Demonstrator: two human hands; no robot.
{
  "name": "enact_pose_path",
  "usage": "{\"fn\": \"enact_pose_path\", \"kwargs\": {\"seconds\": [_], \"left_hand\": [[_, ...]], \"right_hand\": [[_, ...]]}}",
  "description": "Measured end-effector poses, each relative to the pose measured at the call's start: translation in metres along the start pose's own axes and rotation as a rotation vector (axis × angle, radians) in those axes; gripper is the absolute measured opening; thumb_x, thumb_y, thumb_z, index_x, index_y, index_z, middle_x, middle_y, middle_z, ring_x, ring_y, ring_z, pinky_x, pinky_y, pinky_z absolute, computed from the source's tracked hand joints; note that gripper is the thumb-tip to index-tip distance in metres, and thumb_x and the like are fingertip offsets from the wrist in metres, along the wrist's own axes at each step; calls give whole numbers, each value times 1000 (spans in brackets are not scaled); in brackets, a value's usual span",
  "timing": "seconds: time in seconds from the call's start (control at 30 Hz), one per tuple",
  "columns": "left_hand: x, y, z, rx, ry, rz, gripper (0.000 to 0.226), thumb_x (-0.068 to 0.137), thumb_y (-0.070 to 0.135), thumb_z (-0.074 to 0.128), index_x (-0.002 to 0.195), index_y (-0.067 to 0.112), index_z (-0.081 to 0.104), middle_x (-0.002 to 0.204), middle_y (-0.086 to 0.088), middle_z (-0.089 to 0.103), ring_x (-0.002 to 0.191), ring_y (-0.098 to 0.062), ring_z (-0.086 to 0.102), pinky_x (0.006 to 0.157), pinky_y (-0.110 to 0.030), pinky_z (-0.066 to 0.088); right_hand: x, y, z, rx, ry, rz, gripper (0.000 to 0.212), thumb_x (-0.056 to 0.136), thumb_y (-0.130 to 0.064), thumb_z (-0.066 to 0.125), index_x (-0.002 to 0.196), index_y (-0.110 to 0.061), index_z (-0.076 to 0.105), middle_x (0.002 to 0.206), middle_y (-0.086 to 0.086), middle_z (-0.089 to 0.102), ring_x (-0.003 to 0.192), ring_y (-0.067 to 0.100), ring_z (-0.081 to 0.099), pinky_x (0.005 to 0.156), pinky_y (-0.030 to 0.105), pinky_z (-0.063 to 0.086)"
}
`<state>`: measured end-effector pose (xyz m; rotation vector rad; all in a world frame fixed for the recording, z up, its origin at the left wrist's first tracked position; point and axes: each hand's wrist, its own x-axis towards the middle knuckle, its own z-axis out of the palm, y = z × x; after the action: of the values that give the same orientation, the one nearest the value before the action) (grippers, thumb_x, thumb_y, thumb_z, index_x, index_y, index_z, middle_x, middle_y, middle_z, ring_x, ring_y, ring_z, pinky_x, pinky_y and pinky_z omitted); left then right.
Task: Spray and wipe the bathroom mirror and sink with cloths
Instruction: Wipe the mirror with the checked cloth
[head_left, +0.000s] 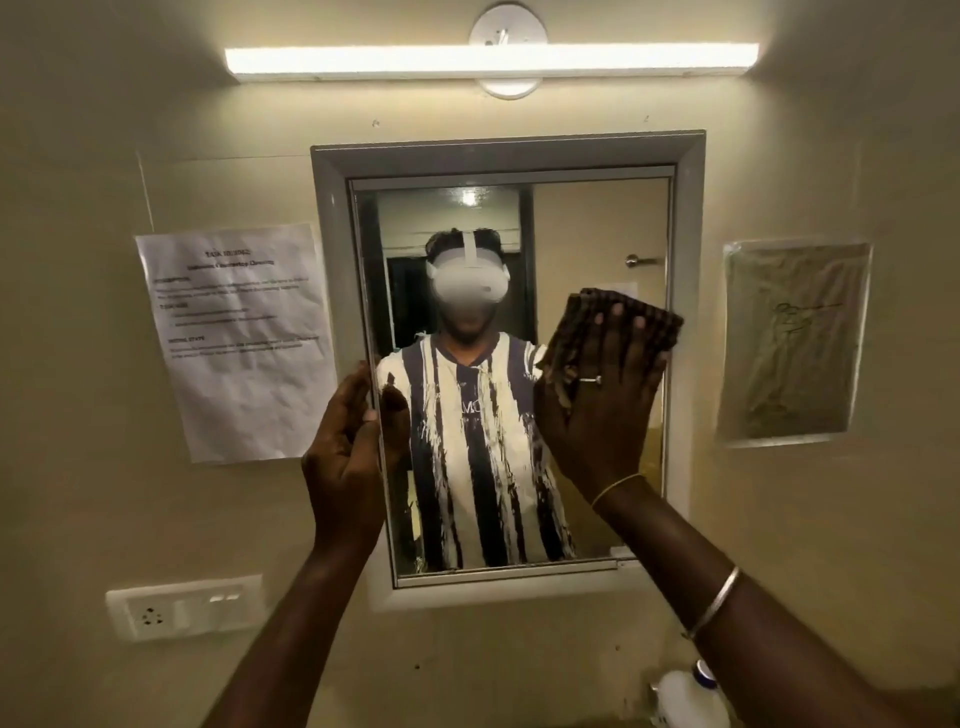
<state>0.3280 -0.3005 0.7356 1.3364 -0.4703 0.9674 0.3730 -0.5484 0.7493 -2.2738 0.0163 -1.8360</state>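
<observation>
A framed mirror (467, 493) hangs on the beige wall and reflects a person in a striped shirt. My right hand (602, 405) lies flat with straight fingers on a folded brown cloth (649, 332), pressing it against the glass at the mirror's right side. My left hand (345, 447) holds the mirror panel's left edge, thumb on the glass and fingers behind the edge. The panel stands slightly out from its grey frame (332, 260). The sink is out of view.
A white bottle with a blue cap (691, 699) stands at the bottom right. A printed paper sheet (234, 338) is taped left of the mirror, a plastic sleeve (795, 343) to its right. A switch and socket plate (184, 605) sits lower left. A tube light (488, 60) glows above.
</observation>
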Motion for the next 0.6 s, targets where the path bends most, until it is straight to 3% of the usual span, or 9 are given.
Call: {"fn": "enact_pose_path", "kwargs": {"seconds": [0.17,0.27,0.37,0.5,0.6], "left_hand": [[-7,1,-6,-3,-20,1,47,101,14,48,148,17,53,146,6,59,139,-10,52,116,-49,43],[-11,-1,-9,10,-18,0,48,101,18,46,149,16,51,147,6,58,140,-10,50,117,-49,42],[-17,-2,-11,10,-16,8,46,103,18,44,149,13,51,147,3,59,140,-10,51,117,-44,42],[-23,-7,-14,-11,5,-1,45,105,17,42,148,11,51,148,0,58,140,-11,51,117,-39,43],[-28,-10,-11,30,6,-3,46,104,19,43,149,13,50,149,3,56,142,-9,48,119,-41,40]], "right_hand": [[-13,-65,11,104,-69,-223,78,103,-44,43,163,-13,3,170,11,-8,158,36,-7,126,62,1],[-25,-105,23,105,-147,-334,75,105,-51,33,163,-15,3,172,10,-4,159,33,-6,126,60,-2],[-41,-130,34,78,-193,-457,78,104,-51,41,164,-15,7,173,9,1,159,30,-5,127,58,1],[-49,-129,39,61,-180,-550,75,102,-44,48,164,-15,17,173,7,8,160,29,2,128,57,4],[-49,-105,35,41,-230,-592,71,106,-48,36,164,-17,12,173,6,4,160,28,0,126,59,9]]}}
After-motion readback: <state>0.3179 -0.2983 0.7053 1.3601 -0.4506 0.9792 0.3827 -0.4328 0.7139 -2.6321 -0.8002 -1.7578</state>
